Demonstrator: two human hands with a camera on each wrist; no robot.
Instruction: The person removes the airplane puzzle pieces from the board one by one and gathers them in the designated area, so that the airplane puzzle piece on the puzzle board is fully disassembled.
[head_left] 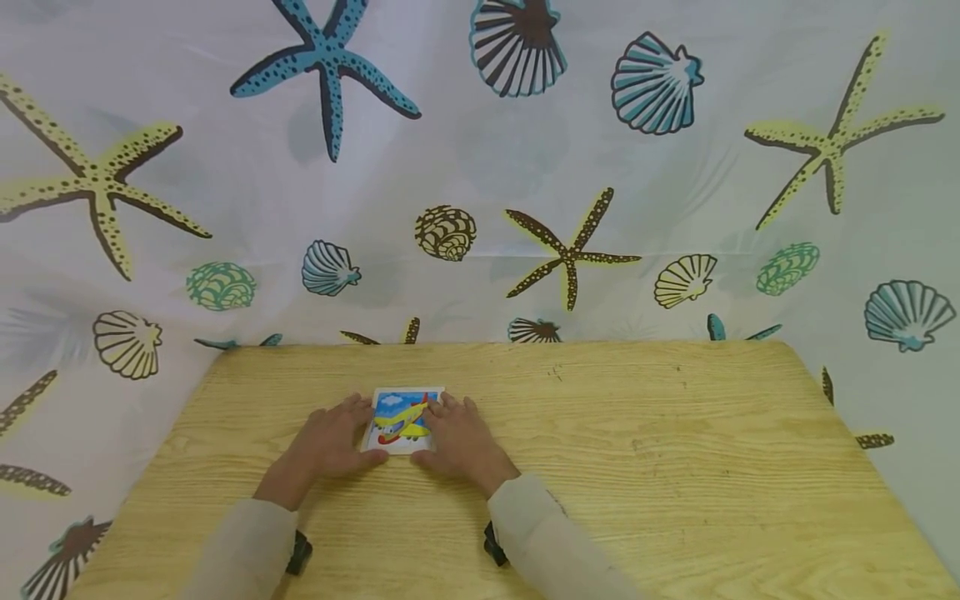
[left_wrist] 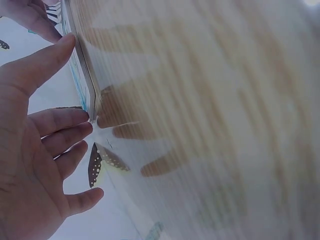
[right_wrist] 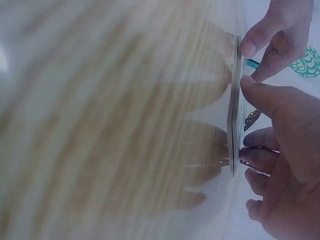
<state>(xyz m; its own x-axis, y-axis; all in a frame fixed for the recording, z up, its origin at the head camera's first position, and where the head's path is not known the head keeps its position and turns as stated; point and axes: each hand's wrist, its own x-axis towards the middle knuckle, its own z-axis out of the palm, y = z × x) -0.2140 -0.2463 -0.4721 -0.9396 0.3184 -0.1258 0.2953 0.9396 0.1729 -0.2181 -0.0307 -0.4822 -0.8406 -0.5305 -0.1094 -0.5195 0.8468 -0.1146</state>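
Note:
A small square picture board [head_left: 399,423] with a yellow and red airplane on blue sky lies flat on the wooden table, framed by a pale border. At its left edge rests my left hand [head_left: 333,440], fingers spread and fairly straight, with the thumb by the near edge. My right hand [head_left: 457,437] lies over the right edge, its fingertips on the picture and its thumb at the near edge. Seen side-on in the right wrist view, the board [right_wrist: 233,115] is thin and appears layered. In the left wrist view the left fingertips [left_wrist: 80,116] touch its corner.
The wooden table [head_left: 675,467] extends well to the right of the board. Behind it and at the sides hangs a white cloth [head_left: 420,158] printed with starfish and shells. Dark straps or devices [head_left: 298,553] show at the wrists.

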